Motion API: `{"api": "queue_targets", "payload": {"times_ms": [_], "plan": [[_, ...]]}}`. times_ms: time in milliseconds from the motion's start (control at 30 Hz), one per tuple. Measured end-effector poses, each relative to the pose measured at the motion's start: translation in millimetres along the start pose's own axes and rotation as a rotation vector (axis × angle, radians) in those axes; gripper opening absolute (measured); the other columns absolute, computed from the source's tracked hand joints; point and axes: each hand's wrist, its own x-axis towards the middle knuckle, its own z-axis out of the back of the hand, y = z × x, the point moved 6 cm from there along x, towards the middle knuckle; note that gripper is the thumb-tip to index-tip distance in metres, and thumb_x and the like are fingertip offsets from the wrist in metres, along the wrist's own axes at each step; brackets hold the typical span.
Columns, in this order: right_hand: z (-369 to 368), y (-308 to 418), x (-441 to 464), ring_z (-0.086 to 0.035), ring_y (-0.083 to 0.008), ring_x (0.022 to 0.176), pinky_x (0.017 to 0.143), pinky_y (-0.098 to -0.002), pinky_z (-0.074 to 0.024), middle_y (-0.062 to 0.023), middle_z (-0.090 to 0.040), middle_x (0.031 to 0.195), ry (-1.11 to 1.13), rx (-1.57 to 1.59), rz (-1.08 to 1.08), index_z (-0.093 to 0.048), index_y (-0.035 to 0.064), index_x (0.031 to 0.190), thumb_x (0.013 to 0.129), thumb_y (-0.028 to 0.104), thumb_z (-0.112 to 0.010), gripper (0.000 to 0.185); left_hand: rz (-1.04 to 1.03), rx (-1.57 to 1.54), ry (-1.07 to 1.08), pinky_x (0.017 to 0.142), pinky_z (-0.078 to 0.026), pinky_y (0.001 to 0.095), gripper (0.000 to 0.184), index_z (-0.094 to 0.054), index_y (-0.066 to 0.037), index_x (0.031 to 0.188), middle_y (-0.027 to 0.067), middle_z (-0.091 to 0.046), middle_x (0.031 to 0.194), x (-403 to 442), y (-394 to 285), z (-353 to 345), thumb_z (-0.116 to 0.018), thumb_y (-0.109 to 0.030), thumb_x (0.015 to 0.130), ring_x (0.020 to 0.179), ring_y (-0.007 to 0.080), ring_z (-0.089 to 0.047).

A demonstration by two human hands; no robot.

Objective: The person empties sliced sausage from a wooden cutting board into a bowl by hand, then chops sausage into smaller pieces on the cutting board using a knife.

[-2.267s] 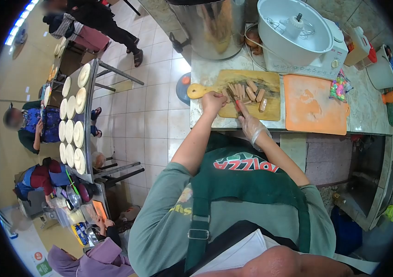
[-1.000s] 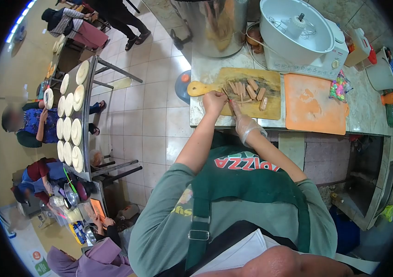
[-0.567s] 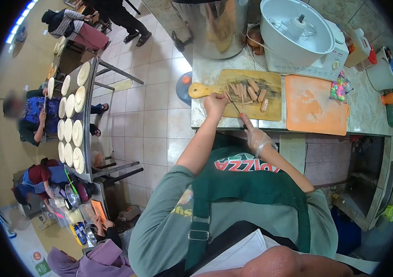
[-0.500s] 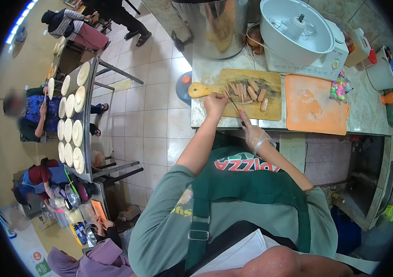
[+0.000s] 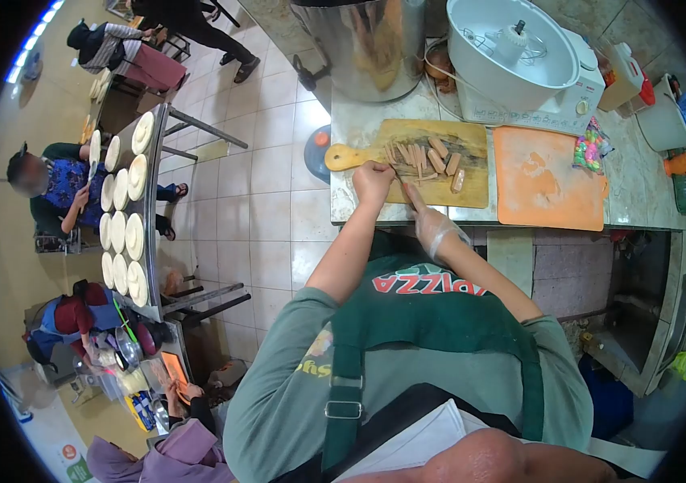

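Observation:
Brown sausage pieces (image 5: 437, 161), some cut into thin sticks and others thicker, lie on a yellow wooden cutting board (image 5: 472, 189). My left hand (image 5: 373, 183), bare, is closed with its fingertips pressed down at the board's left front part. What it pinches is hidden by the fingers. My right hand (image 5: 437, 229), in a clear plastic glove, grips a knife (image 5: 405, 190) at the board's front edge. The blade slants up toward my left fingertips, close to them. A wrapped-looking sausage piece (image 5: 458, 180) sits at the right end of the pile.
An orange cutting board (image 5: 548, 197) adjoins on the right, with a bag of colourful items (image 5: 590, 149) on its corner. Behind stand a white mixer (image 5: 512, 48) and a large metal pot (image 5: 371, 56). At left, people work around a table of flat dough rounds (image 5: 135, 233).
My right hand has shifted slightly left and the knife with it, its blade lower beside my left fingers. My left hand stays nearly still. A person across the room has raised their head.

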Motion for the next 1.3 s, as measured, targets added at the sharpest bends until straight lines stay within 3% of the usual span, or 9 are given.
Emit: {"api": "queue_targets", "payload": {"times_ms": [267, 333, 433, 500, 633, 933, 1033, 1200, 1300], "plan": [[7, -31, -43, -0.055, -0.0416, 0.080, 0.070, -0.0471, -0.0411, -0.0283, -0.056, 0.085, 0.071, 0.030, -0.031, -0.009, 0.0249, 0.134, 0.087, 0.016, -0.037, 0.056, -0.101, 0.011, 0.046, 0.056, -0.047, 0.0308, 0.017, -0.062, 0.001, 0.069, 0.0137, -0.062, 0.063, -3, -19, 0, -0.066, -0.014, 0.062, 0.058, 0.0236, -0.061], [13, -36, -44, -0.054, -0.0419, 0.082, 0.071, -0.0474, -0.0408, -0.0289, -0.055, 0.087, 0.003, 0.098, 0.109, -0.012, 0.0240, 0.134, 0.088, 0.017, -0.037, 0.053, -0.152, -0.016, 0.051, 0.057, -0.047, 0.0309, 0.017, -0.062, 0.001, 0.071, 0.0138, -0.062, 0.064, -4, -27, -3, -0.065, -0.014, 0.065, 0.058, 0.0239, -0.061], [18, -45, -48, -0.054, -0.0422, 0.084, 0.072, -0.0469, -0.0411, -0.0297, -0.055, 0.087, -0.005, 0.089, 0.076, -0.014, 0.0233, 0.134, 0.088, 0.017, -0.038, 0.052, -0.294, 0.044, 0.181, 0.062, -0.046, 0.0328, 0.020, -0.063, -0.002, 0.076, 0.0135, -0.061, 0.068, -7, -50, -17, -0.063, -0.020, 0.069, 0.063, 0.0266, -0.059], [13, -55, -50, -0.053, -0.0425, 0.084, 0.071, -0.0469, -0.0412, -0.0297, -0.055, 0.087, -0.046, 0.119, 0.129, -0.015, 0.0231, 0.134, 0.087, 0.017, -0.039, 0.053, -0.576, 0.135, 0.086, 0.065, -0.045, 0.0353, 0.021, -0.063, -0.004, 0.075, 0.0131, -0.059, 0.069, -12, -77, -24, -0.063, -0.024, 0.068, 0.071, 0.0292, -0.058], [18, -48, -63, -0.052, -0.0433, 0.085, 0.071, -0.0467, -0.0414, -0.0295, -0.055, 0.088, -0.050, 0.146, 0.138, -0.016, 0.0219, 0.133, 0.086, 0.014, -0.041, 0.054, -0.634, 0.387, 0.310, 0.069, -0.045, 0.0387, 0.022, -0.060, -0.004, 0.078, 0.0155, -0.057, 0.075, -20, -100, -55, -0.065, -0.020, 0.065, 0.077, 0.0303, -0.056], [11, -42, -62, -0.052, -0.0431, 0.087, 0.073, -0.0473, -0.0421, -0.0272, -0.054, 0.097, -0.158, 0.168, 0.313, -0.017, 0.0228, 0.133, 0.085, 0.014, -0.042, 0.054, -0.630, 0.276, 0.353, 0.072, -0.044, 0.0390, 0.034, -0.051, -0.004, 0.092, 0.0174, -0.056, 0.084, -30, -101, -81, -0.065, -0.017, 0.065, 0.083, 0.0328, -0.054], [9, -41, -59, -0.052, -0.0417, 0.089, 0.074, -0.0462, -0.0426, -0.0256, -0.054, 0.099, -0.052, 0.121, 0.171, -0.018, 0.0235, 0.133, 0.085, 0.015, -0.042, 0.054, -0.639, 0.240, 0.342, 0.070, -0.044, 0.0399, 0.034, -0.049, -0.002, 0.092, 0.0177, -0.057, 0.082, -31, -102, -80, -0.065, -0.015, 0.065, 0.080, 0.0343, -0.054], [-3, -40, -41, -0.052, -0.0404, 0.092, 0.076, -0.0445, -0.0425, -0.0246, -0.054, 0.101, -0.019, 0.089, 0.197, -0.016, 0.0244, 0.133, 0.085, 0.014, -0.042, 0.056, -0.226, 0.008, 0.325, 0.063, -0.046, 0.0339, 0.035, -0.052, 0.001, 0.095, 0.0142, -0.059, 0.074, -21, -97, -51, -0.064, -0.015, 0.066, 0.069, 0.0269, -0.059], [0, -26, -32, -0.052, -0.0402, 0.092, 0.077, -0.0445, -0.0418, -0.0247, -0.054, 0.101, -0.037, 0.110, 0.246, -0.015, 0.0245, 0.133, 0.085, 0.014, -0.042, 0.056, -0.152, -0.162, 0.224, 0.062, -0.046, 0.0303, 0.038, -0.054, 0.002, 0.095, 0.0124, -0.059, 0.072, 3, -59, -28, -0.065, -0.019, 0.065, 0.067, 0.0222, -0.059]]}}
